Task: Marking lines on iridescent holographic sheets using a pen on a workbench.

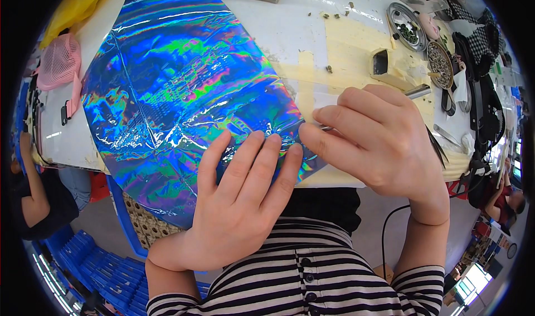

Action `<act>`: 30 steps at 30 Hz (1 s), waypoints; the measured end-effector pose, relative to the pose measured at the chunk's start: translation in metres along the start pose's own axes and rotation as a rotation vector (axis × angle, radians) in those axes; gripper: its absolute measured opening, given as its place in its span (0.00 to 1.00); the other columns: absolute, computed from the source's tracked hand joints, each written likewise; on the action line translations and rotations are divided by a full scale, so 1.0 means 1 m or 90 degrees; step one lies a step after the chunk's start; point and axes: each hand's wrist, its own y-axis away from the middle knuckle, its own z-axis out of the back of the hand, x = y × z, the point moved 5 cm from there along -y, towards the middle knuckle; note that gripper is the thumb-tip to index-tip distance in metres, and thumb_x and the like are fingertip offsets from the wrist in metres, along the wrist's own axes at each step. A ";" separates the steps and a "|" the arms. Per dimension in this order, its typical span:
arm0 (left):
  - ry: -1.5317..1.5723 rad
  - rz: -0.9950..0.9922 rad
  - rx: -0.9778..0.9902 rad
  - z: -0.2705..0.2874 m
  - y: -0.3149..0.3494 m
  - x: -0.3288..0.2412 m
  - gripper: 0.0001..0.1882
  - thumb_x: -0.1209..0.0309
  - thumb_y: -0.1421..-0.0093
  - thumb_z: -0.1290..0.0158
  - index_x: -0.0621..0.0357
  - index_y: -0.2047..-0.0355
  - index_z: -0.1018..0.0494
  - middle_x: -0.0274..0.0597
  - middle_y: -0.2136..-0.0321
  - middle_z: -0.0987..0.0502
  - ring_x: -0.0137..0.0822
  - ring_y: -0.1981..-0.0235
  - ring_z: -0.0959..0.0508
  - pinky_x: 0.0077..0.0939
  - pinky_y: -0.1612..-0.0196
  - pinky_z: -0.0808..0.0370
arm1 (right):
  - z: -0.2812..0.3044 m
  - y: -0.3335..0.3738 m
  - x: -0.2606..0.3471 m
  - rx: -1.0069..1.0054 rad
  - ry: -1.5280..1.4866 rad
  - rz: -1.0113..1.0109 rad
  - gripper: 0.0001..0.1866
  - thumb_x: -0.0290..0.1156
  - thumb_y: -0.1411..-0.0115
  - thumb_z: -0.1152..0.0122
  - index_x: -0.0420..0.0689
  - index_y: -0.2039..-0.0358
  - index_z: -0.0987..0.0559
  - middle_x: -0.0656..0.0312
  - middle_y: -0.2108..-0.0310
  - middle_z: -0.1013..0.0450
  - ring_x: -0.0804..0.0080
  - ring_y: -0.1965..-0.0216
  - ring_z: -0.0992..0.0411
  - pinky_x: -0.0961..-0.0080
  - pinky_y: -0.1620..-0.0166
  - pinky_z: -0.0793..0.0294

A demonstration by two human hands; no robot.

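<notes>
A large blue iridescent film sheet (184, 76) lies across the table in front of me, creased and shiny, its lower left part hanging over the front edge. My left hand (239, 193) rests flat on its near part with fingers spread. At the sheet's right corner, my right hand (379, 143) is closed, thumb and index finger pinched together beside the film's edge. A thin dark sliver shows between those fingers, too small to name. Behind the right knuckles a metal rod-like end (418, 91) sticks out; whether the hand holds it is hidden.
On the right stand a metal dish with dark green bits (409, 29), a round dish of small pieces (440, 65) and a tape-wrapped box (390, 68). A pink mesh pouch (60, 62) lies far left. Blue crates (100, 266) stand below; other people sit at both sides.
</notes>
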 end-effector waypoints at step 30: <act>0.035 -0.003 -0.001 0.000 -0.003 -0.014 0.21 0.76 0.44 0.47 0.73 0.50 0.23 0.63 0.46 0.25 0.60 0.43 0.26 0.56 0.42 0.27 | -0.007 0.038 0.033 -0.150 -0.159 -0.343 0.22 0.18 0.55 0.35 0.35 0.55 0.20 0.51 0.59 0.21 0.67 0.76 0.26 0.73 0.72 0.25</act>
